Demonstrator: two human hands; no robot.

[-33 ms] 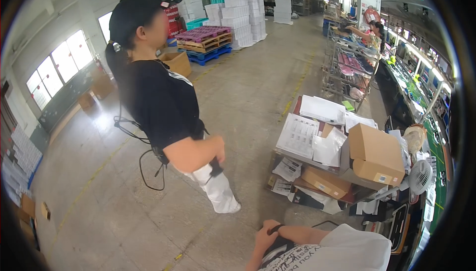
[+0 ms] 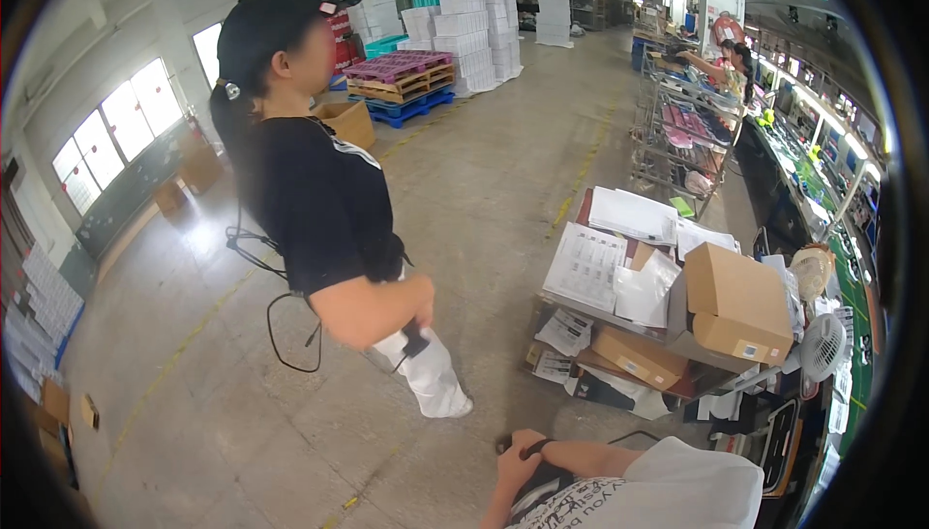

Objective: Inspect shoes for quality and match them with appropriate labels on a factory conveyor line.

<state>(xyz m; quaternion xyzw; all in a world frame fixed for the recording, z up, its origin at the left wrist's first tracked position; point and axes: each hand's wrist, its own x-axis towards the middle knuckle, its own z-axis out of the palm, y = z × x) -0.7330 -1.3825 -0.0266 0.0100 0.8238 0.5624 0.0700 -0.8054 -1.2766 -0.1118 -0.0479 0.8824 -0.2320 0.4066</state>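
Low in the head view, my two hands are together in front of my white printed shirt (image 2: 668, 485). My left hand (image 2: 518, 468) comes up from the lower edge, its fingers closed against my right wrist, where a black band (image 2: 538, 447) shows. My right hand (image 2: 529, 438) reaches in from the right with curled fingers. A small dark thing (image 2: 503, 443) shows at its fingertips, too little of it to name. To the left stands a co-worker (image 2: 324, 205) in a black shirt, white trousers and a cap with a head-worn device. The co-worker's hand (image 2: 418, 299) is at waist height, above a dark, flat device (image 2: 414, 342).
A cart (image 2: 556, 314) with papers and an opened cardboard box (image 2: 737, 302) stands at right, beside a white fan (image 2: 823, 347) and a green conveyor line (image 2: 856, 311). Pallets (image 2: 399, 76) and stacked white cartons (image 2: 464, 35) stand farther back. Cables hang behind the co-worker.
The co-worker's forearm and hand have shifted slightly down, and the dark device by them shows more. A bit of something dark now shows at my right fingertips. My hands otherwise stay put.
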